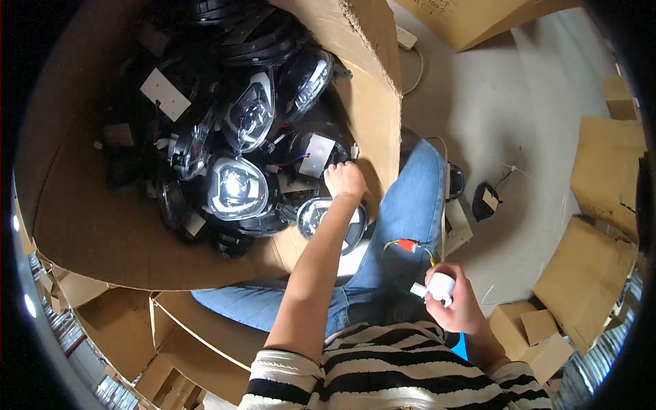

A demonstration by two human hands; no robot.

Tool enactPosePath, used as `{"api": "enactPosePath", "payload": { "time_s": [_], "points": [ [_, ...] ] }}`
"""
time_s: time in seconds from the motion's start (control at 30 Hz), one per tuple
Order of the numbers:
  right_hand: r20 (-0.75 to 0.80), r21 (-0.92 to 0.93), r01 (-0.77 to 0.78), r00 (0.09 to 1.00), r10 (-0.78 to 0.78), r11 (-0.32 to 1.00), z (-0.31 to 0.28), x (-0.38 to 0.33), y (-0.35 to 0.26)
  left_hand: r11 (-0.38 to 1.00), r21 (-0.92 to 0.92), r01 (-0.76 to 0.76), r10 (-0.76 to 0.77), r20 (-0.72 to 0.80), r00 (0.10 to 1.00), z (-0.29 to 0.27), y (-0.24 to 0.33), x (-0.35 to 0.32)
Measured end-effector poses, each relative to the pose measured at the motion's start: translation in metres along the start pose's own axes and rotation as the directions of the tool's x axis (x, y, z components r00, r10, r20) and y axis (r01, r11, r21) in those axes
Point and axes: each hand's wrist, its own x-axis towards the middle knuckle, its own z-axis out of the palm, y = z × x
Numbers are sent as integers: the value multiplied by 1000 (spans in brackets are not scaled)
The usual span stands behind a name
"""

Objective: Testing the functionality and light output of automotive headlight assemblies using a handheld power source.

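In the large cardboard box [372, 102] lies a heap of black headlights with clear lenses, among them one headlight with a bright lens [237, 189]. My left hand [345, 180] reaches in with curled fingers, at the edge of a black headlight bearing a white plate [318, 156]; what the fingers grip, if anything, is hidden. Below that wrist sits a round headlight [314, 215]. Over my right thigh, my right hand [456, 301] is closed round a white, round plastic piece [441, 285]. Beside it shows a thin yellow-green wire with a red tag [408, 244].
On the grey floor to the right lie a black lamp part [486, 201] with a cable and a white power strip [406, 37]. Cardboard boxes [584, 280] stand along the right side. An opened carton [195, 335] stands at the lower left.
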Motion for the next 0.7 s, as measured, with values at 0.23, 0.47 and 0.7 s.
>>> {"api": "enactPosePath", "payload": {
  "time_s": [0.23,0.47,0.7],
  "points": [
    [48,44,-81,996,79,996,-9,11,-1,981,11,195,-195,104,975,15,15,-11],
    [90,15,-40,995,39,999,-6,16,-2,999,-13,45,-44,98,994,35,-2,-2],
    [26,10,-56,998,56,998,-9,11,8,693,-679,-242,317,-15,948,-55,15,-80]
  ]
}}
